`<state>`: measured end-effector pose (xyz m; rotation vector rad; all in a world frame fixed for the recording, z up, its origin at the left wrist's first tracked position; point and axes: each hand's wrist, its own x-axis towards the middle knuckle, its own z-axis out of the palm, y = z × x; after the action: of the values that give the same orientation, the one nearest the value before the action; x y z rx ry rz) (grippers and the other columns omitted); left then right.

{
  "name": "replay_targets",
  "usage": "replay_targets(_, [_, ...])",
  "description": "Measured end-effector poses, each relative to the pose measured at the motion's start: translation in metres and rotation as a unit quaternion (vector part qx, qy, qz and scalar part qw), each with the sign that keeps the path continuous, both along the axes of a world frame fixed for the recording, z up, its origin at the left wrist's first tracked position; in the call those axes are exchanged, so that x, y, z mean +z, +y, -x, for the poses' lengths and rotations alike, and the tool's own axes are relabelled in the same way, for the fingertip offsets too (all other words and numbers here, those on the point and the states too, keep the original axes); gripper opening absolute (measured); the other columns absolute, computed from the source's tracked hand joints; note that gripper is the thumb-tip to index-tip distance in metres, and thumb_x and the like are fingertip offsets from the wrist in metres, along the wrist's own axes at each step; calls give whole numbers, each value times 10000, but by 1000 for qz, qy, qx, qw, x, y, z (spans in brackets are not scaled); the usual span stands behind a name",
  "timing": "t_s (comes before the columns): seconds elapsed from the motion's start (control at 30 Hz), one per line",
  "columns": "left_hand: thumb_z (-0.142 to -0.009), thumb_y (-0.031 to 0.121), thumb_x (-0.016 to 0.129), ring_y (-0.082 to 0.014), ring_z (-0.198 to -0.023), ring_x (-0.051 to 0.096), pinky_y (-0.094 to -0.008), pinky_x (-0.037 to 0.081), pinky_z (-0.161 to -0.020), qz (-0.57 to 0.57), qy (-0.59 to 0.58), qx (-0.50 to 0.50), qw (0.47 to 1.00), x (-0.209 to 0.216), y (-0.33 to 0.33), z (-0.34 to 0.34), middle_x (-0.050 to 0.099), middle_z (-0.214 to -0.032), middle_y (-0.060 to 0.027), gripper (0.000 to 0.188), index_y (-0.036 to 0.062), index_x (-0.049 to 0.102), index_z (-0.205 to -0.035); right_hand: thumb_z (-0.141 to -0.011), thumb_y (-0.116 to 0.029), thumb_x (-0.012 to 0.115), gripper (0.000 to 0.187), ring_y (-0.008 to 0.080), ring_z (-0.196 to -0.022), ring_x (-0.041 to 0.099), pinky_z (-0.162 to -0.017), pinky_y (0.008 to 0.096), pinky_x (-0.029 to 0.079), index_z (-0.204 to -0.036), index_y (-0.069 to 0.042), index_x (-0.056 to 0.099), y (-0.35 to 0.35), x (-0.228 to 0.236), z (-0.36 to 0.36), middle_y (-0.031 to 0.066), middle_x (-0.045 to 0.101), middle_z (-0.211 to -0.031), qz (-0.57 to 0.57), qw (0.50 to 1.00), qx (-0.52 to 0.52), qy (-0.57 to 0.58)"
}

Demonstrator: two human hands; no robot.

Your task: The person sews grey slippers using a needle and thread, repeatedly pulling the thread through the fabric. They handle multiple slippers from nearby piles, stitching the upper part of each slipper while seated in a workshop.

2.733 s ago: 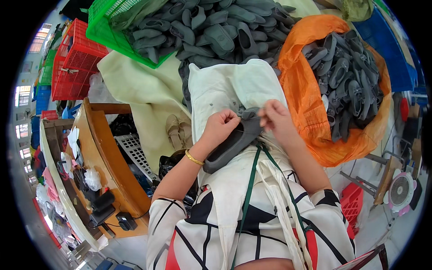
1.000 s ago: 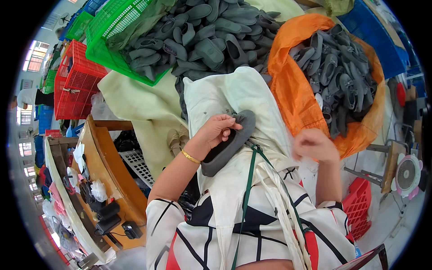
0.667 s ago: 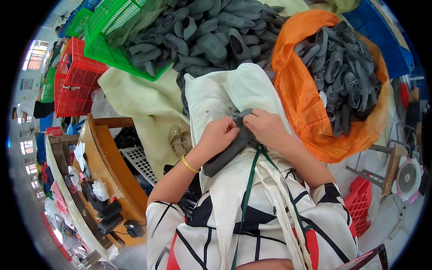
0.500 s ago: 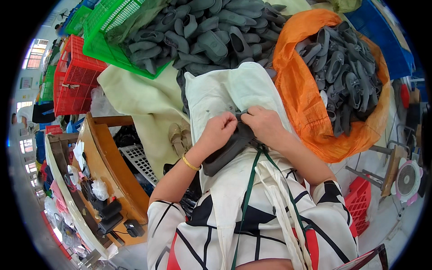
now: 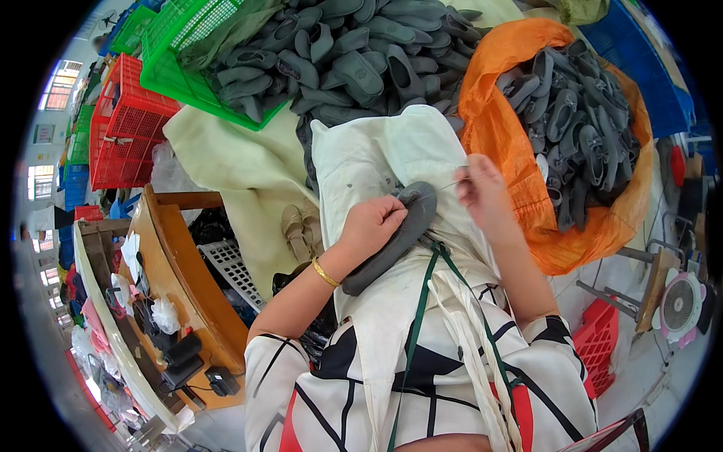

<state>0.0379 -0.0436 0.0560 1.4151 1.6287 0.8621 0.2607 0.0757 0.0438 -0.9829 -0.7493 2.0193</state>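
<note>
On the white apron (image 5: 429, 143) over my lap, a dark grey slip-on shoe (image 5: 392, 245) lies slanted, its sole side partly facing up. My left hand (image 5: 375, 226) is closed on the shoe's edge, thumb and fingers gripping near the upper end. Off to the right of the shoe, my right hand (image 5: 482, 192) is raised, slightly smeared by motion, its fingers pinched together. A thin thread (image 5: 449, 184) runs between the shoe and those fingers; whether a needle is also in them is too small to tell.
Grey shoes (image 5: 354, 75) pile up ahead beside a green crate (image 5: 203, 102). An orange sack (image 5: 489, 135) full of shoes stands at right. Left are a red crate (image 5: 124, 128) and a wooden table (image 5: 203, 301). A fan (image 5: 680, 301) is far right; beige shoes (image 5: 297, 230) lie by my lap.
My right hand has moved away from the shoe to the right, drawing a thread out. In my left hand the shoe has been turned, showing more of its sole side.
</note>
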Motion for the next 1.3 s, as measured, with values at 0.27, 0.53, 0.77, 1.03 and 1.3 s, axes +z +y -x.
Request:
replay_targets(0.27, [-875, 117, 658, -325, -736, 658, -382, 528, -649, -106, 143, -44, 983, -2, 1, 0, 689, -844, -144, 105, 31, 685, -927, -1008, -182, 582, 89, 100, -663, 540, -615, 233, 508, -957, -109, 588, 28, -17, -85, -27, 543, -757, 62, 969, -207, 116])
replay_targets(0.53, [-865, 150, 663, -293, -702, 654, -401, 516, -587, -202, 280, -83, 935, -6, 5, 1, 662, -803, -89, 71, 97, 635, -903, -1007, -172, 576, 115, 93, -650, 530, -635, 254, 493, -914, -104, 584, 30, -39, -96, -27, 562, -742, 125, 945, -285, 100])
replay_targets(0.77, [-854, 171, 650, -271, -643, 630, -413, 490, -544, -230, 311, -100, 917, -13, 12, 1, 594, -715, -48, 66, 130, 612, -819, -1003, -178, 588, 106, 96, -640, 517, -604, 252, 466, -933, -101, 571, 30, -14, -97, -31, 546, -736, 94, 960, -236, 116])
replay_targets(1.03, [-822, 165, 685, -264, -786, 627, -388, 515, -628, -185, 309, -124, 924, -7, 25, -4, 601, -806, -56, 84, 94, 650, -793, -1011, -148, 563, 68, 101, -623, 478, -558, 248, 418, -1006, -81, 578, 30, 77, -70, -14, 498, -715, -87, 985, -141, 46])
replay_targets(1.3, [-791, 124, 709, -270, -887, 608, -374, 518, -701, -184, 260, -102, 943, 1, 28, -4, 611, -885, -54, 66, 69, 674, -788, -1010, -93, 541, 90, 101, -638, 404, -557, 247, 337, -1038, -8, 552, 82, 130, -105, 0, 453, -719, -229, 922, -290, 115])
